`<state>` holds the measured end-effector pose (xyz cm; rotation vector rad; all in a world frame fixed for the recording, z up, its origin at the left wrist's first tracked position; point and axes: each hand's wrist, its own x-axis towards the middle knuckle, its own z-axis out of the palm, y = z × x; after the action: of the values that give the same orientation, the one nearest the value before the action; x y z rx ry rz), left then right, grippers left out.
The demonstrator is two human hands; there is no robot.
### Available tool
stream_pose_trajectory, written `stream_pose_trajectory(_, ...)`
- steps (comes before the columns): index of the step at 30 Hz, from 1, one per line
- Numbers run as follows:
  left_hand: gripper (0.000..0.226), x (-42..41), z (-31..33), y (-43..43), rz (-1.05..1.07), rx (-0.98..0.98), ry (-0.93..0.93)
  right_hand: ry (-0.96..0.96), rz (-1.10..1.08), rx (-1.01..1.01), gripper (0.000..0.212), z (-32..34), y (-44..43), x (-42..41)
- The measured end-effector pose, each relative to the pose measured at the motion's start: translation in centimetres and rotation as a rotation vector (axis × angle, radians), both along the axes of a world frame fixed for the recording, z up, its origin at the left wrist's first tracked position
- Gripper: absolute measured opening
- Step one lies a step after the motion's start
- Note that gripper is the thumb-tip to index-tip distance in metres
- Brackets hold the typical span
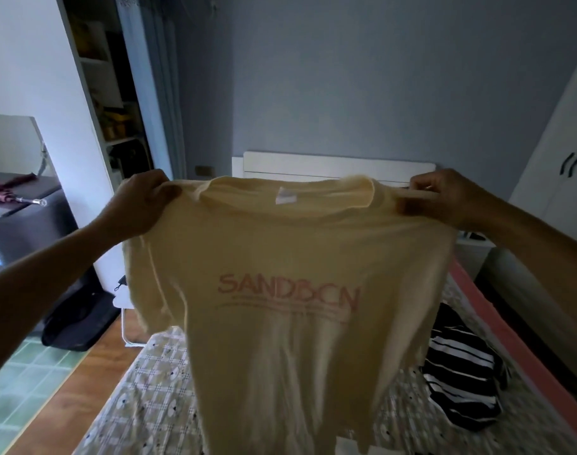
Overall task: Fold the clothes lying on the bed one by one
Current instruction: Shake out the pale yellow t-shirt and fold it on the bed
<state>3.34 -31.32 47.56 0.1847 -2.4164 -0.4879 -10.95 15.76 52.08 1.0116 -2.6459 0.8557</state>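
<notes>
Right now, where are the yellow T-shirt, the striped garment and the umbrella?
yellow T-shirt (280, 356): head view, chest below the print.
striped garment (458, 372): head view, its middle stripes.
umbrella (1, 194): head view, folded canopy.

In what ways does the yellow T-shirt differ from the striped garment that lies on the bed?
The yellow T-shirt is pale yellow with pink lettering; the striped garment is black with white stripes. The T-shirt hangs spread out in the air; the striped garment lies crumpled on the bed. The left hand and right hand grip the T-shirt's shoulders; no hand touches the striped garment. Both are unfolded clothes.
</notes>
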Motion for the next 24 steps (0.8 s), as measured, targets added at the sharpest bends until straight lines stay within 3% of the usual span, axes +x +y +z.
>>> stream_pose_trajectory(2, 0.030, 0.3, 0.4, 0.3, -0.035, -0.056, 0.018, -0.050, -0.003, 0.097, 0.079, -0.1, 0.7, -0.1)
stream_pose_trajectory(4, 0.035, 1.1, 1.4, 0.5, -0.101, -0.138, 0.036, 0.030, -0.036, 0.128, 0.082, -0.5, 1.4, -0.3)
stream_pose_trajectory(6, 0.042, 1.8, 2.2, 0.3, -0.164, -0.182, 0.097, 0.194, -0.095, 0.009, 0.097, -1.3, 2.1, -0.6)
stream_pose_trajectory(9, 0.053, 1.8, 1.9, -0.8, -0.177, -0.200, 0.202, 0.268, -0.133, -0.185, 0.094, -4.3, 1.9, -0.7)
stream_pose_trajectory(11, 0.050, 1.8, 0.7, -1.1, -0.147, -0.242, 0.128, 0.163, -0.104, -0.162, 0.088, -6.3, 1.1, -0.3)
stream_pose_trajectory(13, 0.023, 2.4, -0.8, -1.2, -0.134, -0.249, 0.038, 0.112, -0.067, -0.127, 0.094, -7.7, 0.4, -0.1)
stream_pose_trajectory(18, 0.036, 4.8, -2.7, -1.6, -0.142, -0.251, -0.023, 0.000, -0.082, -0.093, 0.064, -8.7, -0.8, 1.4)
stream_pose_trajectory(21, 0.047, 6.3, -3.9, -2.6, -0.117, -0.274, -0.045, -0.197, -0.058, -0.012, 0.094, -9.7, -1.3, 2.1)
stream_pose_trajectory(24, 0.031, 8.9, -5.0, -2.1, -0.143, -0.248, -0.118, -0.413, -0.017, 0.080, 0.088, -11.1, -1.2, 3.6)
